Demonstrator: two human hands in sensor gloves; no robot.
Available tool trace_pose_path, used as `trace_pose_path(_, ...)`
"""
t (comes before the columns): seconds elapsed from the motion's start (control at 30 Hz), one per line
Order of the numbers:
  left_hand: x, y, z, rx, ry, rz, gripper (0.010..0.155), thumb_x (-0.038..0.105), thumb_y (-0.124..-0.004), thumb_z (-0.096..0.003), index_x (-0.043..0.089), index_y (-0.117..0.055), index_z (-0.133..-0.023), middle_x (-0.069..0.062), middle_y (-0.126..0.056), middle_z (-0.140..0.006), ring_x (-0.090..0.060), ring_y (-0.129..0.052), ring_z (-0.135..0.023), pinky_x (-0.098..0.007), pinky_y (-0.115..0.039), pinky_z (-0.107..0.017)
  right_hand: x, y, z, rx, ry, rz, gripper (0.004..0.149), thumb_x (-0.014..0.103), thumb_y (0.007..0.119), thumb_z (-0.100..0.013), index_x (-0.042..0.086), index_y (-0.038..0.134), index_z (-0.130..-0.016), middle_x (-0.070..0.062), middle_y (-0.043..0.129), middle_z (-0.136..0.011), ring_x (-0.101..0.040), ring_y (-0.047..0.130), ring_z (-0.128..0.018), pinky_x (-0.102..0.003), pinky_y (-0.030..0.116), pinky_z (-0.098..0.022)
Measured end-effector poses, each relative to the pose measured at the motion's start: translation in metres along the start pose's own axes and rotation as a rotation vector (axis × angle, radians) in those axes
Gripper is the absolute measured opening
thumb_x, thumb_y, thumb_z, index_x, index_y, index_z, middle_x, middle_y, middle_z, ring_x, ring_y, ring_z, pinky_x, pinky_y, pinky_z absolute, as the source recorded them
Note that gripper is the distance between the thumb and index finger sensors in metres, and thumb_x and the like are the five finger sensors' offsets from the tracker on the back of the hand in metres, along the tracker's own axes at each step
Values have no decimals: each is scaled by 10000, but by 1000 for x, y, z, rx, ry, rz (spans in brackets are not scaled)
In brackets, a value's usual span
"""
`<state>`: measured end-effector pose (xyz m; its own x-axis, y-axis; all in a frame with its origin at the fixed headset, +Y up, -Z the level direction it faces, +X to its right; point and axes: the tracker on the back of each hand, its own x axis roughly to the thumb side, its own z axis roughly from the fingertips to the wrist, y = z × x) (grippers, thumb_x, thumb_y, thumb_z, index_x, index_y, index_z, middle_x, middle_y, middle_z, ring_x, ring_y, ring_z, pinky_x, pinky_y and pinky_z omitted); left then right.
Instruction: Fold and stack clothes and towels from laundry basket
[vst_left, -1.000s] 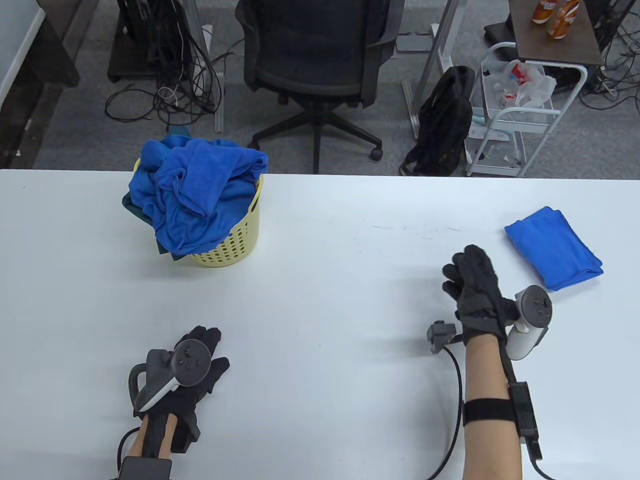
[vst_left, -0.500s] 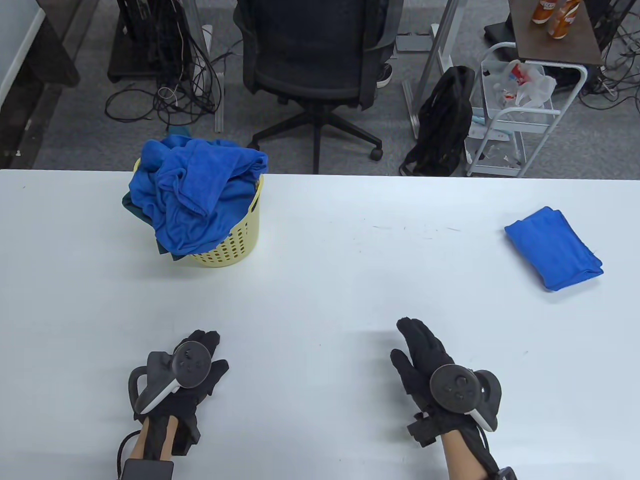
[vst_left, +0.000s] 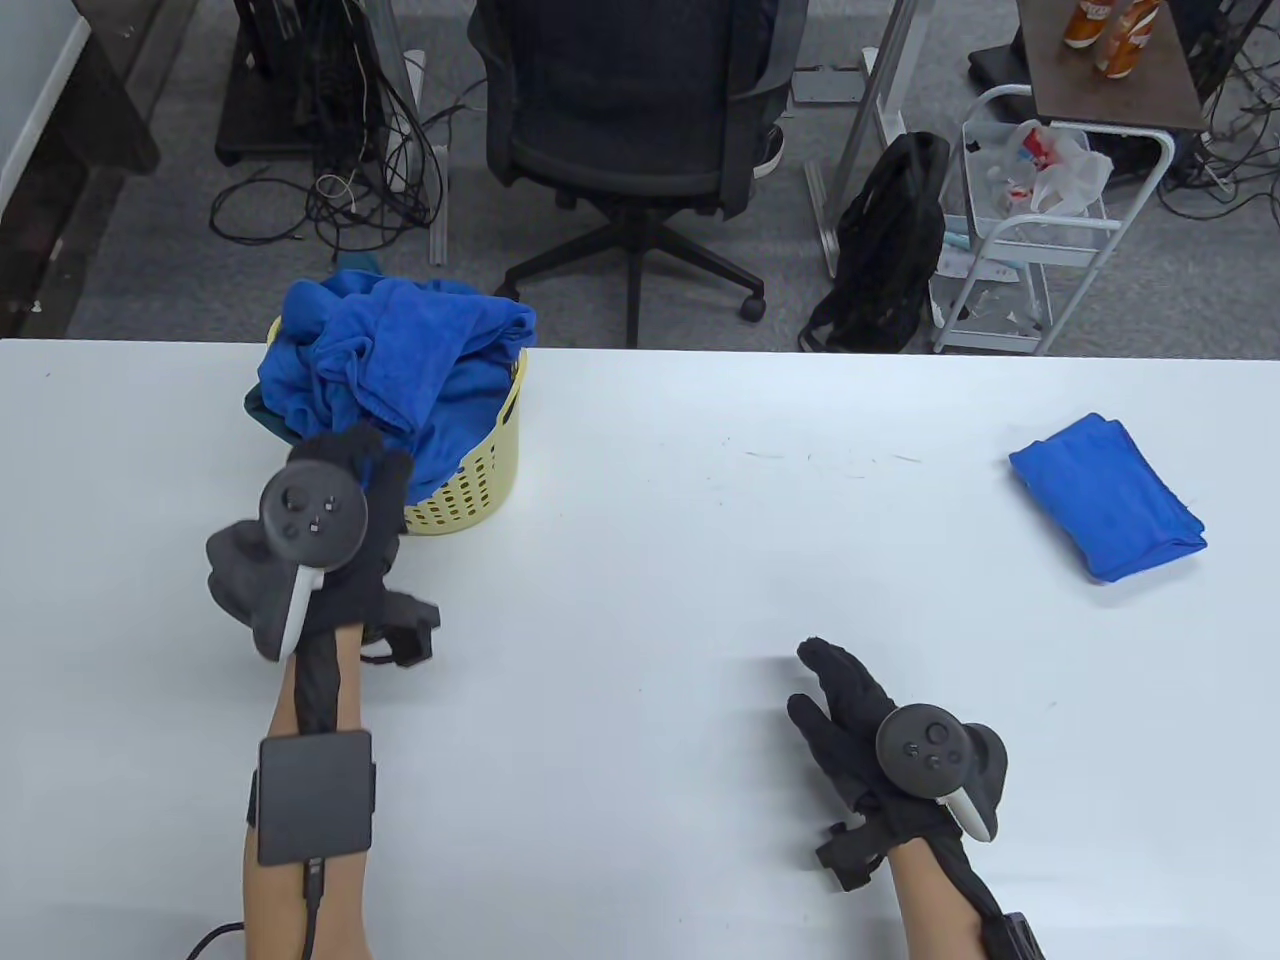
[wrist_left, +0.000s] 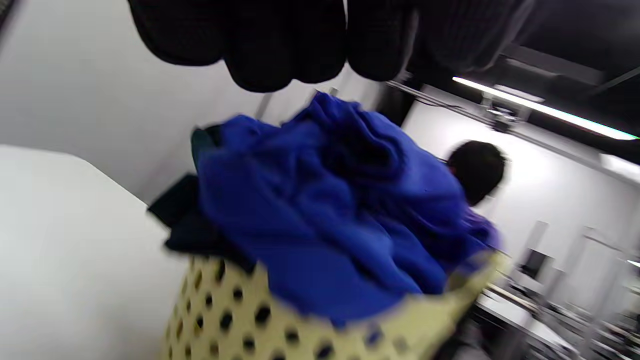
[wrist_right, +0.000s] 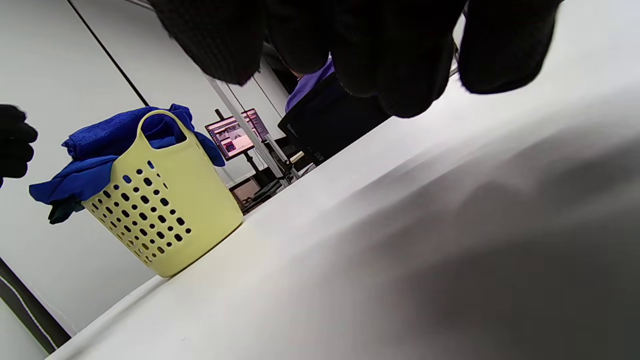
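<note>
A pale yellow laundry basket (vst_left: 478, 478) stands at the table's back left, heaped with crumpled blue towels (vst_left: 395, 365). My left hand (vst_left: 352, 455) reaches over the basket's front edge, just above the towels; in the left wrist view the fingers (wrist_left: 280, 45) hang above the blue pile (wrist_left: 325, 215), holding nothing. My right hand (vst_left: 835, 690) rests flat and empty on the table at the front right. A folded blue towel (vst_left: 1105, 497) lies at the right.
The white table (vst_left: 650, 560) spans the view. Behind its far edge stand an office chair (vst_left: 625, 110), a black bag (vst_left: 885, 245) and a white cart (vst_left: 1030, 220). The basket also shows in the right wrist view (wrist_right: 165, 200).
My left hand moved from the front of the table up to the basket. My right hand drew back from the folded towel to the front right and now lies still.
</note>
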<state>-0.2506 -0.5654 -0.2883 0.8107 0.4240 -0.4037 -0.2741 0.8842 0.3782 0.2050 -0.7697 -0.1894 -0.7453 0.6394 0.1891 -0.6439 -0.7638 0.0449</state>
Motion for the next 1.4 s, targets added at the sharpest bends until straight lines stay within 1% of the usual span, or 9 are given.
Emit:
trace_pose_path(0.1, 15, -6, -29, -92, 143, -66, 722, 618, -718, -549, 158, -660, -1102, -198, -681, -1115, -429, -775, -938, -600, -696, -675, 0, 2, -2, -3, -7, 6, 602, 345, 697, -633, 63, 536, -1140, -287, 605, -1114, -509, 725, -918, -691, 659, -625)
trace_pose_path(0.2, 20, -14, -43, -196, 198, -31, 457, 499, -767, -589, 252, -789, -973, -142, -725, -1076, -392, -805, -913, -602, -702, -678, -1, 4, -3, -7, -10, -2, 600, 348, 695, -634, 62, 541, -1138, -285, 609, -1113, -508, 724, -919, -691, 659, -626)
trace_pose_path(0.53, 21, 7, -29, -263, -101, 458, 394, 446, -746, -614, 213, -770, -931, -151, -793, -1075, -365, -884, -900, -567, -763, -661, -1, 2, -2, -16, -8, -33, 600, 348, 687, -635, 59, 535, -1139, -286, 601, -1115, -508, 724, -918, -690, 660, -625)
trace_pose_path(0.67, 21, 6, -26, -242, 39, 138, 461, 483, -743, -618, 195, -737, -979, -184, -760, -1099, -395, -857, -917, -579, -749, -662, -2, 1, 0, -25, 2, -52, 597, 345, 682, -635, 60, 534, -1138, -288, 600, -1114, -508, 724, -917, -688, 662, -624)
trace_pose_path(0.8, 16, -20, -33, -268, 149, -42, 789, 552, -763, -564, 103, -560, -1180, -274, -620, -1162, -472, -740, -973, -619, -690, -681, 2, 2, 1, -10, -15, -39, 598, 348, 681, -635, 63, 533, -1140, -285, 599, -1117, -507, 723, -920, -690, 660, -625)
trace_pose_path(0.97, 17, -37, -35, -139, 159, 4, 460, 470, -768, -578, 314, -753, -1010, -198, -677, -1119, -421, -774, -941, -593, -712, -667, 1, 2, -2, -5, -25, -45, 592, 344, 679, -636, 68, 537, -1140, -286, 596, -1120, -509, 720, -923, -695, 655, -627)
trace_pose_path(1.13, 49, -13, -24, -48, -54, 122, 457, 498, -669, -616, 273, -691, -1014, -112, -750, -1094, -322, -851, -920, -531, -769, -666, -7, 0, -5, -11, 1, -109, 596, 352, 675, -641, 66, 535, -1144, -289, 589, -1125, -514, 714, -929, -702, 650, -628)
trace_pose_path(1.27, 104, 33, 30, -226, -614, 764, 445, 457, -698, -618, 241, -688, -1008, -127, -773, -1088, -320, -872, -904, -531, -758, -685, -24, -17, -4, -74, 55, -163, 592, 356, 674, -641, 73, 542, -1143, -287, 584, -1132, -514, 706, -938, -707, 646, -630)
trace_pose_path(1.4, 124, 47, 76, -340, -812, 418, 458, 487, -725, -608, 276, -700, -1014, -92, -775, -1115, -305, -874, -939, -545, -760, -694, -51, -42, 7, -205, 157, -219, 585, 347, 674, -642, 60, 555, -1137, -294, 586, -1126, -527, 702, -932, -711, 641, -627)
